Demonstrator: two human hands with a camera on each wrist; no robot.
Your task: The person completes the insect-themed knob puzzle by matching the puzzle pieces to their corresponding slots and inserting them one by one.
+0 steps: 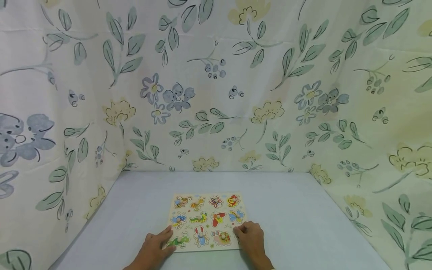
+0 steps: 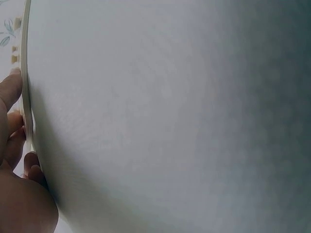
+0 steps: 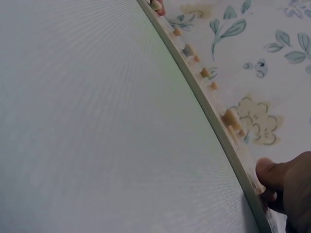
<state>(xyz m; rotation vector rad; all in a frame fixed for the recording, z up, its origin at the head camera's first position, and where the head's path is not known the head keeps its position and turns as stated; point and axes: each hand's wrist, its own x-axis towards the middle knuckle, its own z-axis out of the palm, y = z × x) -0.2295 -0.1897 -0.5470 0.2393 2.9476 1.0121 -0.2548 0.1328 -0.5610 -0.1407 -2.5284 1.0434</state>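
A wooden peg puzzle board (image 1: 206, 229) with colourful insect pieces, each with a small knob, lies on the white table. My left hand (image 1: 153, 246) holds the board's near left corner, index finger and thumb over its edge beside the green grasshopper piece (image 1: 180, 240). In the left wrist view, fingers (image 2: 14, 90) lie along the board's edge. At the near right corner my right hand (image 1: 251, 240) pinches a puzzle piece, mostly hidden under the fingers. Next to it sits the snail piece (image 1: 222, 237), and the blue beetle piece (image 1: 201, 237) is further left.
White table surface (image 1: 290, 210) surrounds the board. Floral cloth (image 1: 216, 142) hangs at the back and on both sides. Further knobs (image 3: 231, 118) stand up along the board in the right wrist view.
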